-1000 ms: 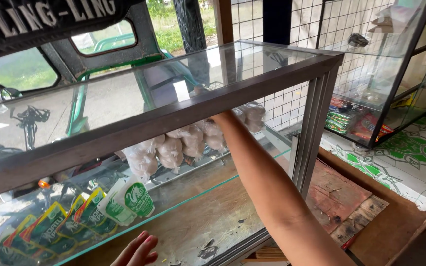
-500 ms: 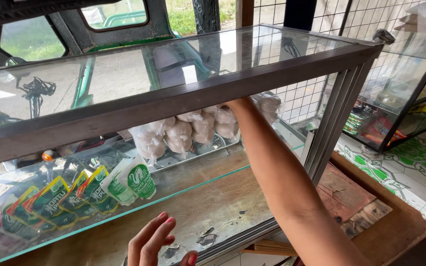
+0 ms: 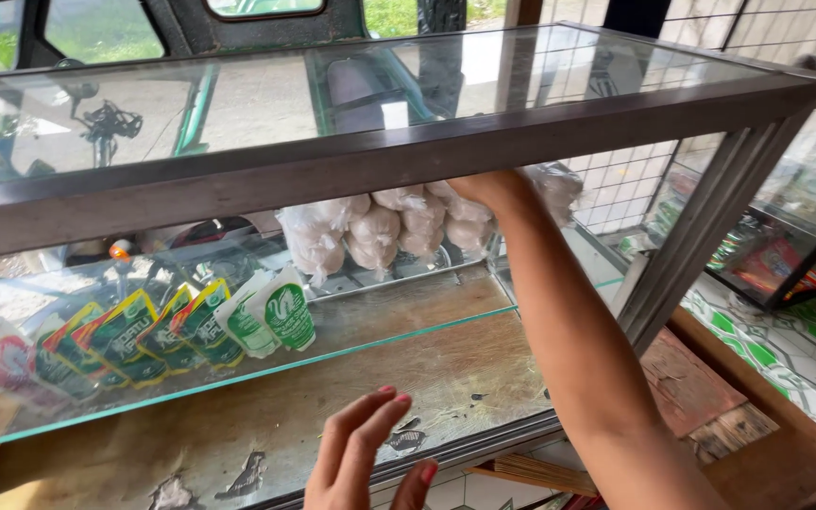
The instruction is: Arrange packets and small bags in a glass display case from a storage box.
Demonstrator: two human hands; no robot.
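Glass shelf (image 3: 408, 326) inside metal-framed display case. At 9 o'clock, row of green and red sachets (image 3: 134, 335) leaning upright. At 12 o'clock, metal tray (image 3: 380, 279) bearing tied clear bags of pale dough balls (image 3: 380, 231). Worn wooden base (image 3: 238, 425) beneath.

The right arm (image 3: 578, 349) stretches from 5 o'clock toward 12 o'clock, nearly straight, forearm bare. The right hand (image 3: 488, 189) at its end is mostly hidden, knuckles bent; its grip cannot be told. The left hand (image 3: 365, 458) hovers at 6 o'clock, palm up, fingers (image 3: 370, 416) spread and loosely curled.
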